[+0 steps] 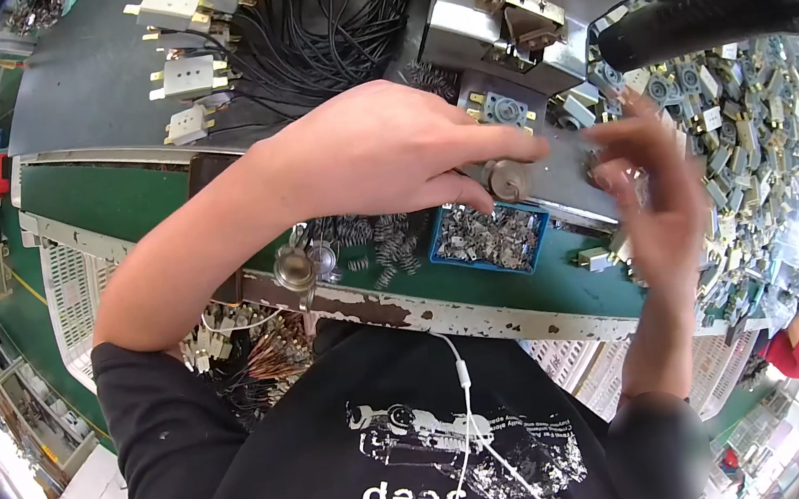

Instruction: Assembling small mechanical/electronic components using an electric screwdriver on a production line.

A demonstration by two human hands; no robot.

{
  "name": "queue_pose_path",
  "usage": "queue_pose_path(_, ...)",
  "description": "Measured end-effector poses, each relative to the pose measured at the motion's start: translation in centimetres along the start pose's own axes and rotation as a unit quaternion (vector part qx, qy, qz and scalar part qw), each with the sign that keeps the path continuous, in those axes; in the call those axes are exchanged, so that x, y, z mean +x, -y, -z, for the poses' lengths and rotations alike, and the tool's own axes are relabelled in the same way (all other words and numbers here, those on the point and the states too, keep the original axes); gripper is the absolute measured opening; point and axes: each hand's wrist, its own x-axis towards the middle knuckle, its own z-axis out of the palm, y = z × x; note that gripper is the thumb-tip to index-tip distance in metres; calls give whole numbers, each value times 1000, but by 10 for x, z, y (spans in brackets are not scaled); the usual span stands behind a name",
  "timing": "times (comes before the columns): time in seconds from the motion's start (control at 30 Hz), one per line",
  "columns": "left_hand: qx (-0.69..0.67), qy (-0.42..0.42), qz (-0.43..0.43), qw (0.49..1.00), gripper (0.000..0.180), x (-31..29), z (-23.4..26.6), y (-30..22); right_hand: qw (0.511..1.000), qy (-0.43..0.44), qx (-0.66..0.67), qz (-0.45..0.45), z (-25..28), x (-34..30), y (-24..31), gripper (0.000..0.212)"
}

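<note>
My left hand [396, 149] reaches across the bench with its index finger stretched out and its thumb apart. Its fingertips are beside a round metal piece [508, 180]; I see nothing held between them. Just beyond the index finger lies a grey plastic part with brass prongs [503, 109], at the foot of a bent metal fixture [520, 16]. My right hand [653, 181] hovers right of that, near the heap of grey parts. Motion smears its curled fingers, so whether it holds anything is unclear.
A blue tray [493, 272] of small metal pieces sits nearest me, with loose springs [383, 241] and a round metal cup [295, 267] to its left. White plugs [171, 5] on black cables lie far left. Grey parts [722, 131] heap at right under a black tube [692, 17].
</note>
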Motion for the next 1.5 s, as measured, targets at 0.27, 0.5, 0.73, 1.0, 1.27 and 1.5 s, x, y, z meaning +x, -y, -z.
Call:
queue_pose_path(0.27,-138,-2,72,988,31,24,23,6,920,-288,82,251,53,62,-20,43)
queue_pose_path(0.5,-87,-28,30,995,27,36,0,25,884,-307,184,302,76,91,-13,40)
queue_pose_path(0.73,-14,12,34,999,31,29,0,26,889,-304,171,295,39,103,-2,43)
queue_pose_path(1.0,-136,-51,101,984,35,25,20,15,916,-267,206,216,30,102,1,37)
queue_pose_path(1.27,-35,11,97,995,34,35,-9,23,900,-386,197,46,21,103,56,27)
queue_pose_path(1.5,-6,14,77,997,35,29,-9,31,900,-317,264,140,26,112,41,26)
